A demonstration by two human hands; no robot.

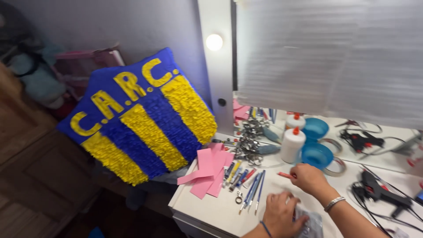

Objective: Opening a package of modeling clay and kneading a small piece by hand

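Pinching a red pen [285,175] with my right hand [308,177], fingers narrow on it; left hand [278,213] presses a clear crinkly packet [308,222] on the white counter [220,207]. Sorting supplies, I judge; pen row [246,183] lies left of my fingers, glue bottle [292,144] just beyond.

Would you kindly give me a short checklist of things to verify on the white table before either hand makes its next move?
1. Right hand has the red pen: ok, fingertips are at its end.
2. Left hand on the clear plastic packet: ok, resting on it.
3. Glue bottle upright and capped: ok.
4. Pencils and brushes clear of the table edge: ok.
5. Pink paper strips fully on the table: not ok, one overhangs.
6. Glue gun off: cannot tell.
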